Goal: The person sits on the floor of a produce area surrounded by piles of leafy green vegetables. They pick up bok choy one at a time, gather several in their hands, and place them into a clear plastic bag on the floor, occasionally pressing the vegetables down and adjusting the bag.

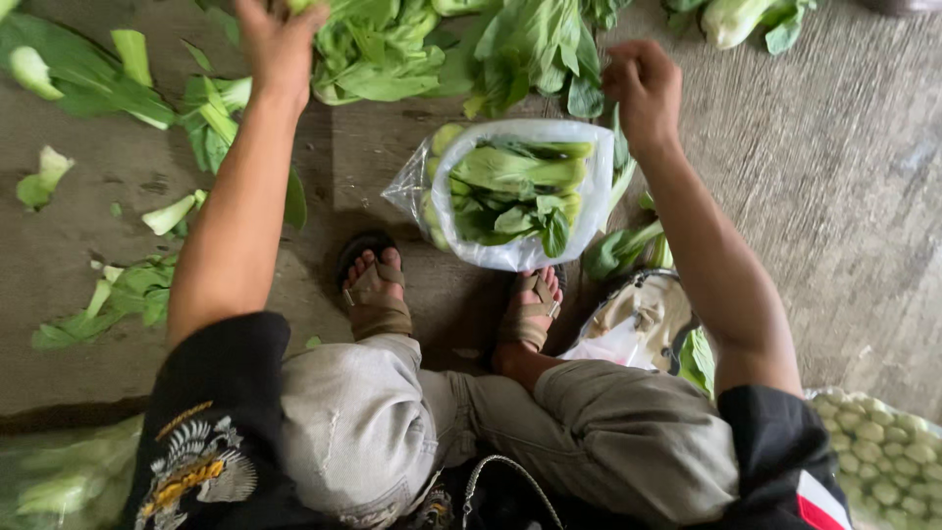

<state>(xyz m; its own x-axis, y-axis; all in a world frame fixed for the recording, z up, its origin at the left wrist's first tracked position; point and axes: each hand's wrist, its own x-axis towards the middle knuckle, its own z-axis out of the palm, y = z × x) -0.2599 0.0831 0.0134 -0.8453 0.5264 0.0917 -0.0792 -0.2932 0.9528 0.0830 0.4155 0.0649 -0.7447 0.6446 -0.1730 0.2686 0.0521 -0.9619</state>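
Note:
My left hand [278,37] reaches forward into a pile of leafy green bok choy [392,54] at the top of the view, fingers closed on a bunch there. Off to the right, my right hand [643,86] hovers with curled fingers above a clear plastic bag [589,196], which stands open on the concrete floor and is filled with bok choy [510,191]. A leaf stalk [622,167] hangs just below that hand; whether it is gripped is unclear. The bag stands in front of my sandalled feet [378,294].
Loose bok choy heads and trimmed leaves [118,88] lie scattered on the floor at left. More greens [746,18] lie at the top right. A crumpled plastic bag [633,329] sits by my right knee. Bagged pale vegetables [878,447] rest at the lower right.

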